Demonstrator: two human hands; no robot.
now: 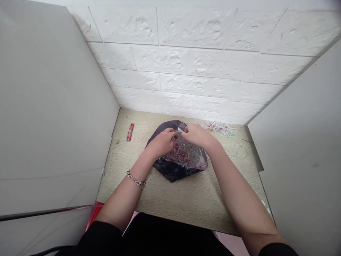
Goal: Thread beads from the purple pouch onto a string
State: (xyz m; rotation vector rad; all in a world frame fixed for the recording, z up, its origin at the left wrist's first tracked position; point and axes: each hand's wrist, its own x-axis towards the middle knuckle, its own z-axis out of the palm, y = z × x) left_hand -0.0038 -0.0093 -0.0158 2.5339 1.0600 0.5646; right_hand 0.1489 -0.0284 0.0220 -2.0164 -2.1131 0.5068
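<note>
A dark tray or bag [176, 170] full of small coloured beads [186, 154] lies in the middle of the wooden table [191, 202]. My left hand [161, 142] hovers over its left side with fingers curled into a pinch. My right hand [195, 135] is over its far edge, fingers also pinched. The fingertips of both hands meet near the middle above the beads, gripping something too small to make out. A chain bracelet [136, 180] sits on my left wrist.
A small red tube [130, 132] lies at the far left of the table. A finished string of beads [220, 128] lies at the far right by the white brick wall [186, 71]. Grey panels stand close on both sides.
</note>
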